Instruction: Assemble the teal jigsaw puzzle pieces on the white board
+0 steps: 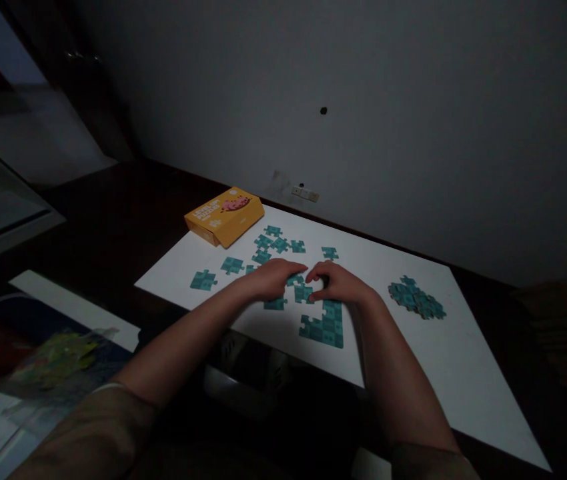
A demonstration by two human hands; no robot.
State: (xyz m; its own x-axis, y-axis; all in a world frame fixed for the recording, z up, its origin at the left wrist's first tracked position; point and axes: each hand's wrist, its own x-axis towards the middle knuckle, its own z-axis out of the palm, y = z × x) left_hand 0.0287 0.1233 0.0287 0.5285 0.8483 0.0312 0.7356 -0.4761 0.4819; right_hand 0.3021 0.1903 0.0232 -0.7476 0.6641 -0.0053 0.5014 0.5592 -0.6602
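Head view of a dim room. A white board [413, 373] lies on a dark table [128, 213] that runs along a pale wall [363, 100]. Both hands meet near the board's middle. The left hand [273, 279] lies palm down, fingers bent, its fingertips on a small teal puzzle piece [295, 281]. The right hand [339, 283] is curled, its fingertips pinching the edge of another teal piece [304, 293] just beside the first; whether the two pieces are joined cannot be told. Just below the right hand lies a joined block of pieces [324, 325], flat on the board. A single piece [275, 304] lies under the left wrist. Loose pieces [273, 244] are scattered between the hands and an orange box [225, 215], which sits on the board's far left corner. Two more pieces [203, 280] lie apart to the left. A heap of pieces [416, 298] sits well apart to the right. Coloured papers [58, 353] lie at lower left, off the board.
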